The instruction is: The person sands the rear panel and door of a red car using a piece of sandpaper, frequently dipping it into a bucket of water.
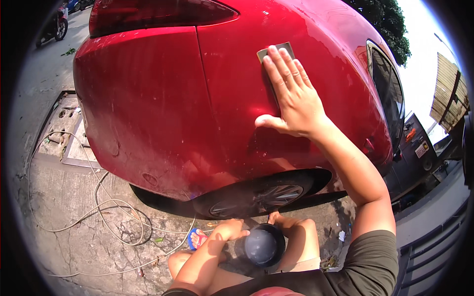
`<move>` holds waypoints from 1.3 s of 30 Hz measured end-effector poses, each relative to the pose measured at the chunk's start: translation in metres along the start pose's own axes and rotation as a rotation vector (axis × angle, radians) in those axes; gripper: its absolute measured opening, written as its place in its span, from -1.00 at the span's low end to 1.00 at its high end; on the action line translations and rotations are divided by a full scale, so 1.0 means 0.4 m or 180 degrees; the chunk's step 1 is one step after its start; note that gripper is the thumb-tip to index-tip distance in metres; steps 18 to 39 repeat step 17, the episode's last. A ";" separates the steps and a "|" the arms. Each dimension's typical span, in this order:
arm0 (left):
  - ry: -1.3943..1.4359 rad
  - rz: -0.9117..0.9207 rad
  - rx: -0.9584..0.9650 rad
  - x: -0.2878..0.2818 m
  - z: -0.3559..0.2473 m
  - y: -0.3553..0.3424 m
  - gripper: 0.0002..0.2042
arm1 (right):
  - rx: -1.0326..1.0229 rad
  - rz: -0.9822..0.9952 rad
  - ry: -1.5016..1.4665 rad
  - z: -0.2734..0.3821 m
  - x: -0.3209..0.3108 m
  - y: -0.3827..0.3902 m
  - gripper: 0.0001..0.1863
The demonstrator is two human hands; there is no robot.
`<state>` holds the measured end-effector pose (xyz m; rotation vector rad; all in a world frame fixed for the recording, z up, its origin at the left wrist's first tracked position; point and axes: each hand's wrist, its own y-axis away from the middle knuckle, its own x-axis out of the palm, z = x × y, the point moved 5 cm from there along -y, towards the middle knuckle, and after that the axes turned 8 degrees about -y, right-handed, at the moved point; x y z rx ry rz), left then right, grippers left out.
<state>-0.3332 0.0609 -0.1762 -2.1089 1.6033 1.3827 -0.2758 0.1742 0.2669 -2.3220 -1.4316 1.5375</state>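
My right hand point(294, 98) lies flat on the red car's rear side panel point(237, 98), fingers stretched out. Beneath its fingers is a small greyish-tan sheet point(261, 55) that looks like sandpaper, pressed against the paint; most of it is hidden by the hand. Down low, my left hand point(231, 229) is beside the rim of a black bucket point(281, 245), its back turned up and a finger or thumb pointing toward the bucket. The other fingers of that hand are out of sight. Cloudy greyish water point(260, 245) appears to stand in the bucket between my legs.
A thin hose point(106, 202) loops over the cracked concrete at left. The car's rear wheel point(261, 200) is just beyond the bucket. Black metal bars point(434, 246) rise at lower right. A motorbike point(53, 27) stands at far left, and a dark gate point(417, 148) at right.
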 end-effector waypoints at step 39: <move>-0.0187 0.0384 0.0115 0.042 0.014 -0.078 -0.08 | 0.1172 -0.0550 -0.0099 -0.132 0.022 0.059 0.35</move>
